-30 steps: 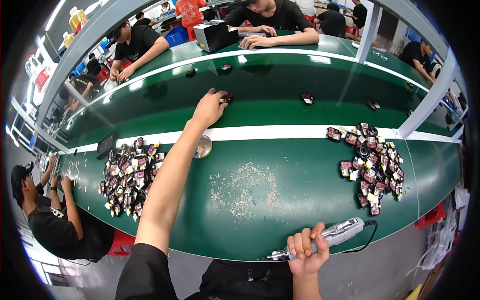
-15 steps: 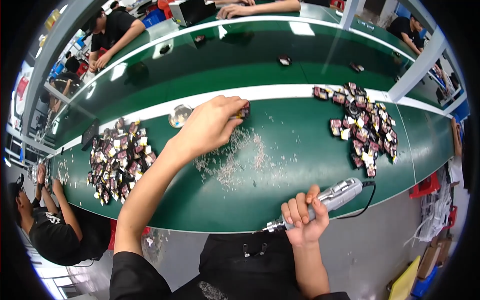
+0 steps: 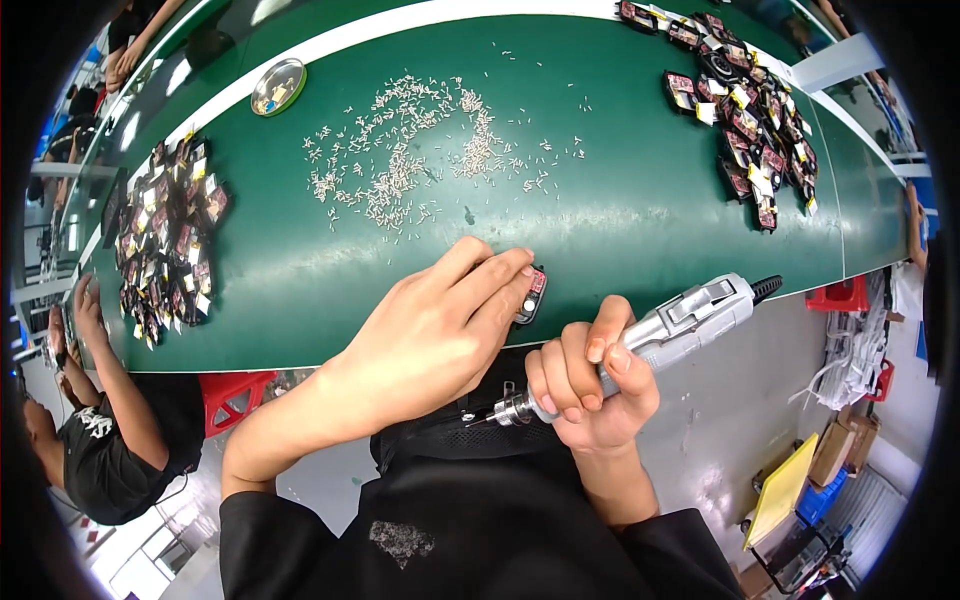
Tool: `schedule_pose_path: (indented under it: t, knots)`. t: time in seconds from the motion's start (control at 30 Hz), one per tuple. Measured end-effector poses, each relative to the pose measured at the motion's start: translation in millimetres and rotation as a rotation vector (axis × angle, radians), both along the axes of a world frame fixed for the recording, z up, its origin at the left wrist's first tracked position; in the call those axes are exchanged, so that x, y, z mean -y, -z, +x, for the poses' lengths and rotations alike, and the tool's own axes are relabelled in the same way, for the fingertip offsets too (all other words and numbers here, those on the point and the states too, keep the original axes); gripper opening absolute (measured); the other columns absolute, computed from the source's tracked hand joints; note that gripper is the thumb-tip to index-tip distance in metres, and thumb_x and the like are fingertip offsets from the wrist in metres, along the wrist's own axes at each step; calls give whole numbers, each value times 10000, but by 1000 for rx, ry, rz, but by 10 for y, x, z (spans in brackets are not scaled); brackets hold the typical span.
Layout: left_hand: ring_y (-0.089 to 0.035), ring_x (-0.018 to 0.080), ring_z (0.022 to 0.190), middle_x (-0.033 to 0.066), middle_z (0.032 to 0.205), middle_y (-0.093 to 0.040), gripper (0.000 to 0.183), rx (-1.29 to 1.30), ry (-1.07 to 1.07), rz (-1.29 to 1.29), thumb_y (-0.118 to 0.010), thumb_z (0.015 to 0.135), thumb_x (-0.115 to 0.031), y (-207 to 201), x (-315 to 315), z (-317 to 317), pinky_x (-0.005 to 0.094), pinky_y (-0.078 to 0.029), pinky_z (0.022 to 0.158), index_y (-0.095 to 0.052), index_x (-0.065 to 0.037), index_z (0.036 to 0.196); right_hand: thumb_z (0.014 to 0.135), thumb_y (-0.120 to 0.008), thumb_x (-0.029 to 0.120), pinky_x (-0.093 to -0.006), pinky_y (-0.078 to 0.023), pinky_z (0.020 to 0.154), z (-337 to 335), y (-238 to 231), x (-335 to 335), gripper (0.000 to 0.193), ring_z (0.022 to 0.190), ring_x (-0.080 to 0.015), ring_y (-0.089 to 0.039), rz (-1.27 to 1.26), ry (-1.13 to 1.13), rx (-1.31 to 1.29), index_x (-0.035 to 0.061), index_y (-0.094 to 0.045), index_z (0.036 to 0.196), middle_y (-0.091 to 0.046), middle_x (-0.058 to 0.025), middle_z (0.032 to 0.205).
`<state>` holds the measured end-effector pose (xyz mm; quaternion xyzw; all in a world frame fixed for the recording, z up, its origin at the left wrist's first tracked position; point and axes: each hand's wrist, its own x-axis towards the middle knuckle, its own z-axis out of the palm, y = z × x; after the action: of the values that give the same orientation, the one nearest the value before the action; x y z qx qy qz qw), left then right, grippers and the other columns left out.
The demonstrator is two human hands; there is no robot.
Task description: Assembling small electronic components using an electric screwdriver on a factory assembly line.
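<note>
My left hand (image 3: 440,335) is closed around a small black device with a reddish printed face (image 3: 534,293), close to the near edge of the green table (image 3: 620,255). Part of the device is hidden under the fingers. In my right hand (image 3: 603,385) is a silver-grey electric screwdriver (image 3: 690,325), held on a slant. Its bit points down and left, just off the table edge and apart from the device. Beyond my hands lies a loose scatter of tiny pale screws (image 3: 400,170).
Piles of similar black devices lie at the left (image 3: 170,240) and far right (image 3: 745,120). A small round dish (image 3: 279,86) stands at the back left. A white rail (image 3: 430,15) runs along the far edge. A co-worker (image 3: 110,430) sits at the left.
My left hand has come from the far side of the table to the near edge with the device. The view has tilted downward; the screwdriver stays in my right hand.
</note>
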<state>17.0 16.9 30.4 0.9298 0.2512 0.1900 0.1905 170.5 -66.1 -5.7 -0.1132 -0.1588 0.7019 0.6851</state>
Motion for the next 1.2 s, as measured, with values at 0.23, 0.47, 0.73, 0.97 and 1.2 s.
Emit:
schedule_pose_path:
  t: [0.23, 0.47, 0.73, 0.97, 1.2]
  knots:
    - [-577, 261, 780, 156, 1013, -603, 377, -35, -57, 100, -647, 611, 22, -5, 59, 71, 330, -518, 607, -589, 89, 977, 896, -445, 91, -294, -383, 483, -147, -56, 104, 49, 405, -124, -378, -180, 46, 99, 49, -467, 906, -376, -10, 504]
    - [-601, 264, 782, 205, 998, -603, 411, -29, -23, 342, -603, 532, -30, 89, 158, 96, 300, -522, 553, -609, 123, 914, 910, -463, 108, -289, -374, 475, -229, -40, 114, 72, 461, -144, -411, -319, 136, 176, 39, -443, 903, -397, -37, 550]
    - [-569, 267, 842, 240, 1029, -600, 381, -101, -23, 267, -612, 574, -31, 85, 179, 61, 302, -523, 656, -616, 141, 914, 902, -448, 93, -280, -358, 432, -29, -73, 51, 75, 402, -125, -360, -124, 41, 161, 24, -449, 929, -395, -36, 529]
    - [-556, 305, 847, 269, 1152, -557, 446, -110, -9, 262, -622, 564, 28, 102, 246, 18, 338, -527, 652, -596, 173, 985, 977, -451, 331, -259, -366, 518, 456, -490, -351, 241, 449, -91, -407, 209, 161, 417, 95, -456, 933, -400, 15, 545]
    - [-562, 308, 835, 276, 1115, -580, 448, -77, -27, 250, -611, 552, 40, 173, 261, 14, 338, -528, 670, -603, 174, 980, 977, -433, 331, -254, -344, 523, 434, -444, -608, 264, 446, -85, -382, 191, 223, 504, 86, -484, 893, -386, 19, 526]
